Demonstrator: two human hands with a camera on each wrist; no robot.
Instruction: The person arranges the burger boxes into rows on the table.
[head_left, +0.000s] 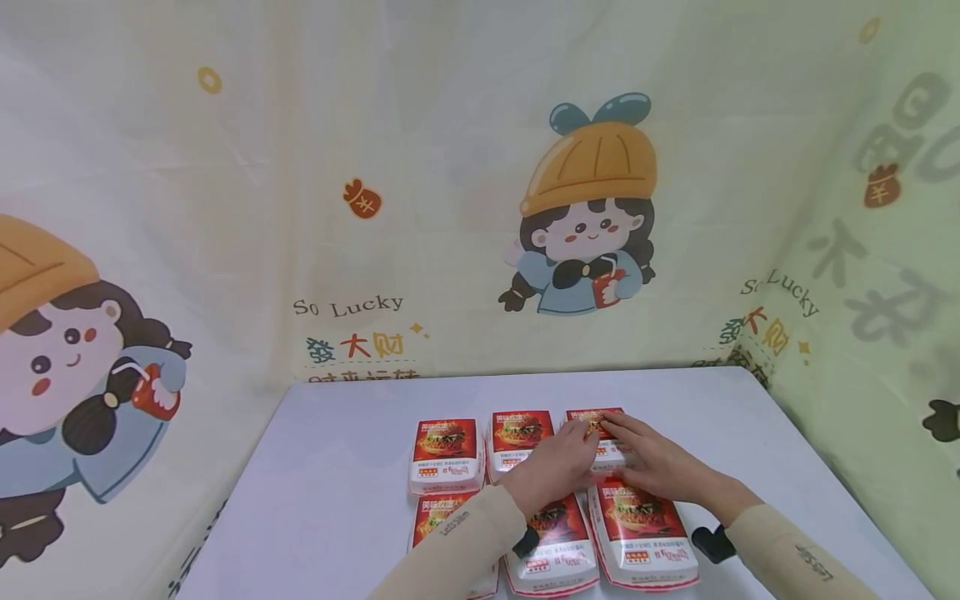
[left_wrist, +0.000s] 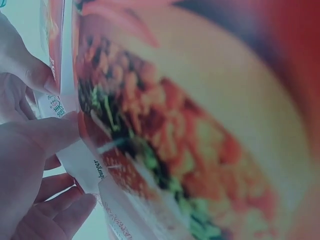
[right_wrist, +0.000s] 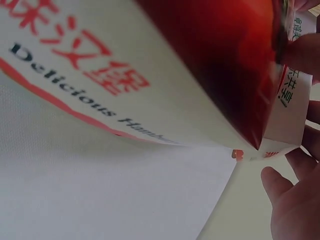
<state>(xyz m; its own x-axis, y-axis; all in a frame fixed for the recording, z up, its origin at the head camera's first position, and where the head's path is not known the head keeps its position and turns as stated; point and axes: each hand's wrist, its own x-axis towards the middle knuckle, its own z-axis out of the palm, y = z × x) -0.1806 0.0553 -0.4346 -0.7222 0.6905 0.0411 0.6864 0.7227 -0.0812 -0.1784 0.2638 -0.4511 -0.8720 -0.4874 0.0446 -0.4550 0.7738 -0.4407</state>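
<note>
The back right burger box [head_left: 609, 458], with a red burger picture on its lid, lies between both hands. My left hand [head_left: 558, 468] holds it along its left side, and my right hand [head_left: 663, 463] grips its right side. In the left wrist view the left hand's fingers [left_wrist: 52, 134] reach over and beside a box. The right wrist view shows the right hand [right_wrist: 297, 200] at a box's end, partly cut off by the frame. Just in front of the hands are the front right box [head_left: 643, 533] and the front middle box [head_left: 558, 542], partly under the left wrist.
The back left box [head_left: 446, 457] and back middle box [head_left: 517, 433] stand in the same row. A front left box [head_left: 438, 512] is partly hidden by the left sleeve. All lie on a white table [head_left: 322, 483], with a printed curtain [head_left: 450, 250] behind and at the sides.
</note>
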